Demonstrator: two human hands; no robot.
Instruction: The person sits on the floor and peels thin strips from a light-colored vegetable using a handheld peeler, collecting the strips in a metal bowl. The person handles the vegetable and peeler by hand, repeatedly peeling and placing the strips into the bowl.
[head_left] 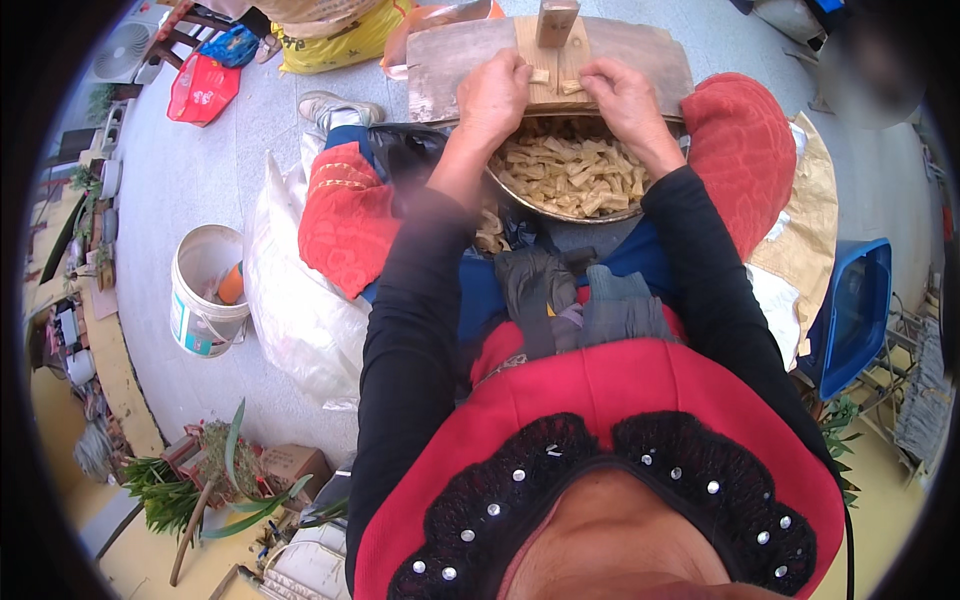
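Note:
My left hand [493, 98] is closed, with the thumb and fingers pinching a short pale-yellow strip [540, 76]. A second short pale-yellow strip [571, 87] sits at the fingertips of my right hand [625, 108], which is closed in a pinch too. Both hands rest at a weathered wooden board [445, 68] that has a lighter plank in its middle and an upright wooden post [556, 24] at the far side. Just below the hands is a round metal basin [548, 212] holding many similar pale strips [580, 172]. What kind of material they are, I cannot tell.
Red cloths [742, 150] cover my knees. A white sack [300, 330] and a white bucket [210, 275] stand at left, a blue tub [855, 320] at right. Yellow [345, 45] and red [204, 88] bags lie beyond, near another person's leg. Potted greenery [165, 495] sits lower left.

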